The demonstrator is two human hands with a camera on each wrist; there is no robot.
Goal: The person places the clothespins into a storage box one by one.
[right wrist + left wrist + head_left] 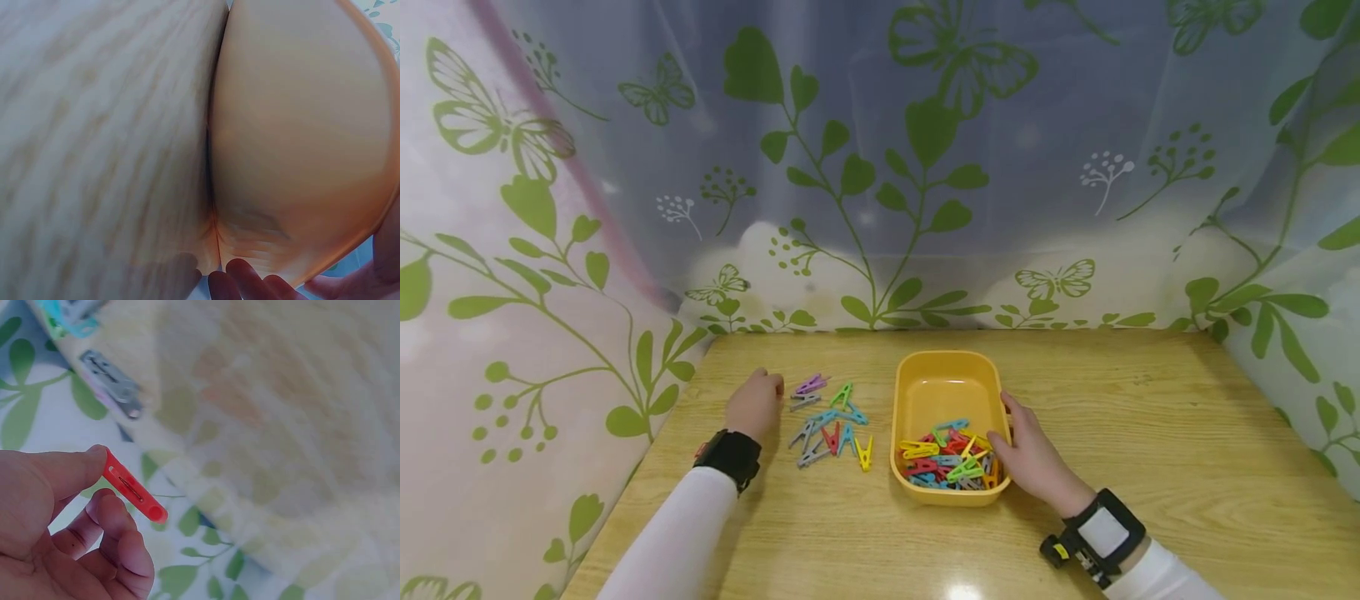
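Observation:
My left hand (754,406) pinches a red clothespin (134,487) by one end, between thumb and forefinger; the hand hides it in the head view. Just right of that hand lie loose clothespins: a purple one (810,384), a grey one (805,401), a green one (842,395) and a yellow one (864,454), among several others in blue, grey and red. With thumb at the rim and fingers along the outer wall, my right hand (1033,450) grips the right side of a yellow plastic tub (951,497). Mixed clothespins (955,454) fill the tub's near half.
Both the tub and the loose clothespins rest on a wood-grain table (1150,417). Patterned curtains (865,167) with leaves and butterflies hang along its back and both sides.

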